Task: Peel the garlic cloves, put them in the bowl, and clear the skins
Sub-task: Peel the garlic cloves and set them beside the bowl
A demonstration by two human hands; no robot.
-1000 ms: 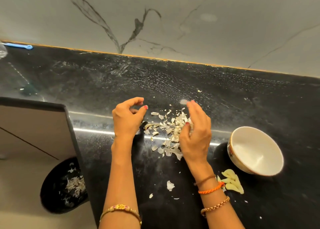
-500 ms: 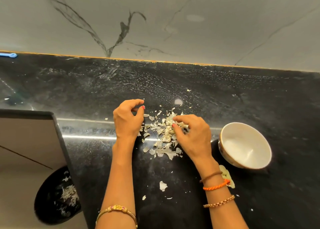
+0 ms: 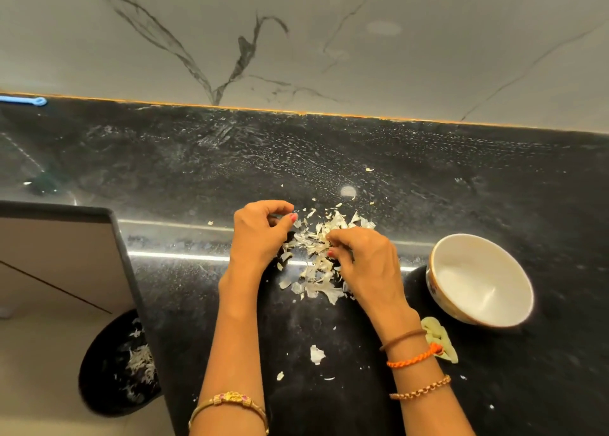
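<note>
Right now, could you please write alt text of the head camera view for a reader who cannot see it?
Two bare hands work in a pile of garlic skins on a black counter, left hand pinching, right hand curled into the pile. An empty white bowl stands to the right, peeled cloves beside it. A black bin sits below, left.

The bowl (image 3: 480, 279) is blocking my right side. Skins (image 3: 318, 257) are crowding the middle; the black counter (image 3: 164, 159) beyond is lying open.

I had a single head-worn wide-angle view, looking steeply down and forward across the black counter (image 3: 428, 178) toward the marble wall (image 3: 329, 40). It sat close above both forearms.
</note>
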